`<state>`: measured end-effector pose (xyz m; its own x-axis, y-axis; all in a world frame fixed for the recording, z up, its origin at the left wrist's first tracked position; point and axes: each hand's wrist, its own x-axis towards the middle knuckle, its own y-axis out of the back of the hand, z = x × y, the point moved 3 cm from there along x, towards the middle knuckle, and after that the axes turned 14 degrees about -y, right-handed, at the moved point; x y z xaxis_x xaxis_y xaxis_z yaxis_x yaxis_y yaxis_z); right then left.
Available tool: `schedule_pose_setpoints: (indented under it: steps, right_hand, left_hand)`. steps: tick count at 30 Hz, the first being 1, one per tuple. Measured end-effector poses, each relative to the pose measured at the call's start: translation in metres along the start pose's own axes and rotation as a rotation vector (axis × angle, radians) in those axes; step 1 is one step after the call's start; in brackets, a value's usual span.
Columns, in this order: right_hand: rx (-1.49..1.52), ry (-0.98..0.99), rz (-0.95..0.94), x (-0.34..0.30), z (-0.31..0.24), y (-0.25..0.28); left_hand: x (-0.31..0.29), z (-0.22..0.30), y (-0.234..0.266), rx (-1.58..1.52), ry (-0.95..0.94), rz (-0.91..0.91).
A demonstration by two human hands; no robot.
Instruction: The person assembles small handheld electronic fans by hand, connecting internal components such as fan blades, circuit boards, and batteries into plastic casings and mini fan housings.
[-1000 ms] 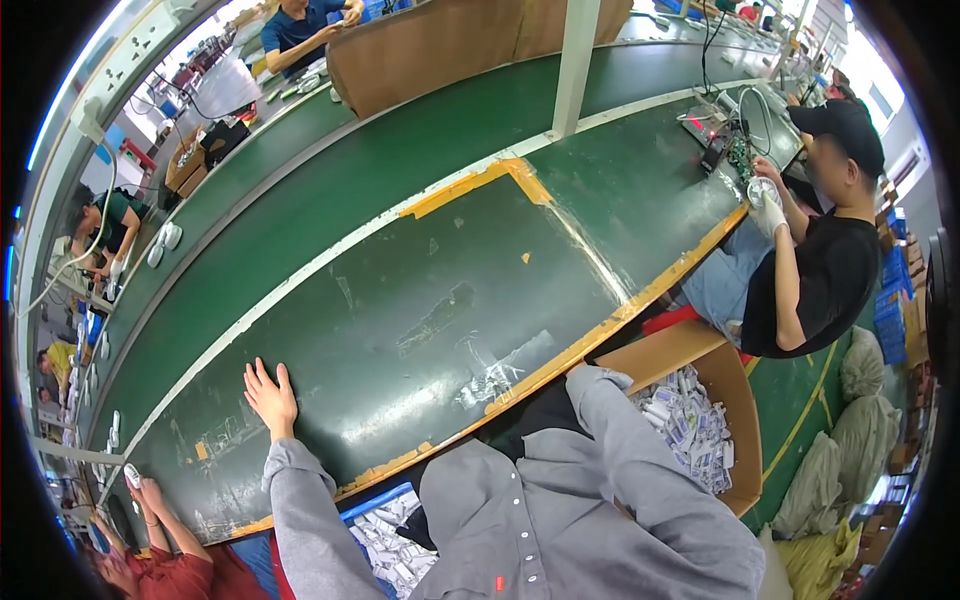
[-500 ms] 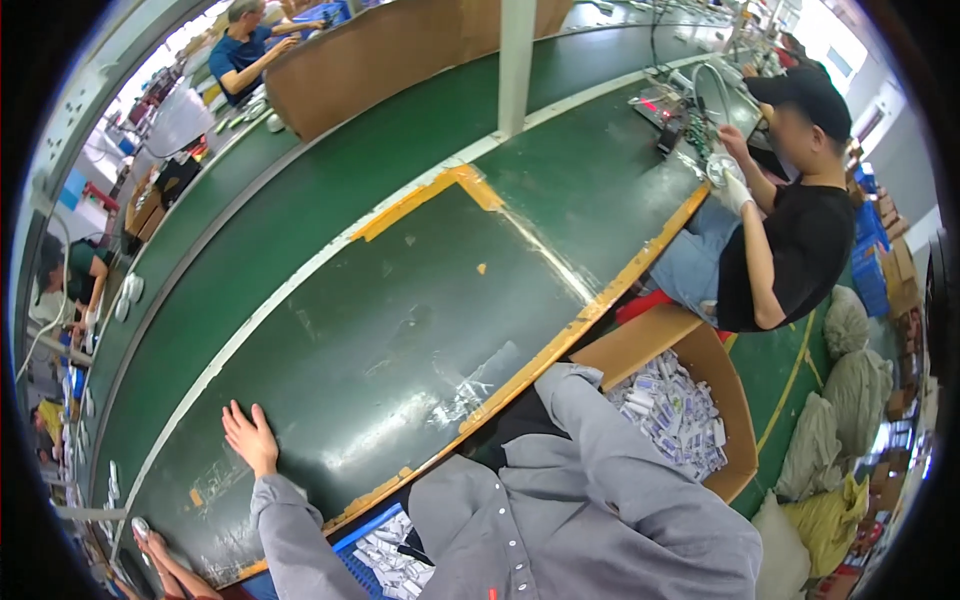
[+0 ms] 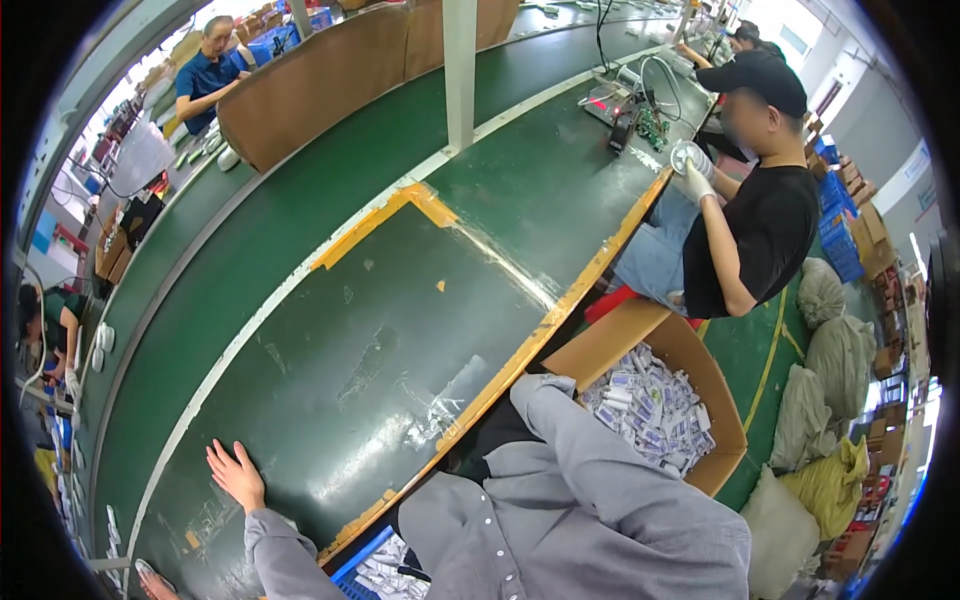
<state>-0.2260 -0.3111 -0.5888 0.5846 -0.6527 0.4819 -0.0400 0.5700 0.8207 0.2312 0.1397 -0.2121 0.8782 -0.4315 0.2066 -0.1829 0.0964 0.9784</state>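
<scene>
My left hand (image 3: 237, 476) rests on the dark green worktop (image 3: 330, 360), palm down with the fingers stretched out and spread. It holds nothing. Scuffs and a bit of orange tape lie on the surface near it. My right arm in its grey sleeve (image 3: 600, 430) bends toward the table's edge, and its cuff ends there; the right hand itself is hidden. Beside that arm stands an open cardboard box (image 3: 725, 400) full of small white packets (image 3: 650, 405). Below my left forearm, a blue crate (image 3: 355, 568) holds similar white pieces.
A co-worker in a black cap (image 3: 765, 200) sits at right, holding a round white object (image 3: 690, 157) by a circuit board (image 3: 652, 128). Across the green belt (image 3: 250, 235) is a brown cardboard panel (image 3: 340, 90). A white post (image 3: 460, 75) rises from the table. Another person's hand (image 3: 153, 580) shows lower left.
The whole view has shifted, moving the scene left and slightly down. My left hand stays flat on the worktop. The co-worker at right has lowered the round white object's far-side hand.
</scene>
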Motion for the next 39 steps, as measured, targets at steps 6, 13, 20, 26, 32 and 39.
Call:
schedule_pose_setpoints:
  steps: [6,13,20,26,32,39]
  right_hand:
    - [-0.084,0.034,0.044,-0.006,-0.004,-0.009]
    - [-0.213,0.051,0.086,0.000,-0.016,-0.022]
    - [-0.287,0.108,0.139,-0.009,-0.029,-0.029]
    - [-0.344,0.142,0.186,-0.029,-0.040,-0.033]
    - [-0.268,0.269,0.234,-0.020,-0.076,-0.040]
    - [0.070,0.438,0.332,0.054,-0.121,-0.043]
  left_hand:
    - [0.001,0.004,0.002,-0.040,0.004,0.010]
    - [0.009,-0.001,-0.009,-0.003,-0.020,0.020]
    - [0.002,-0.005,-0.008,-0.019,-0.013,0.023]
    - [-0.001,-0.004,-0.008,-0.003,-0.008,0.006]
    - [-0.023,-0.038,0.003,0.069,-0.056,0.098]
    - [0.002,0.026,0.027,-0.028,-0.185,0.301]
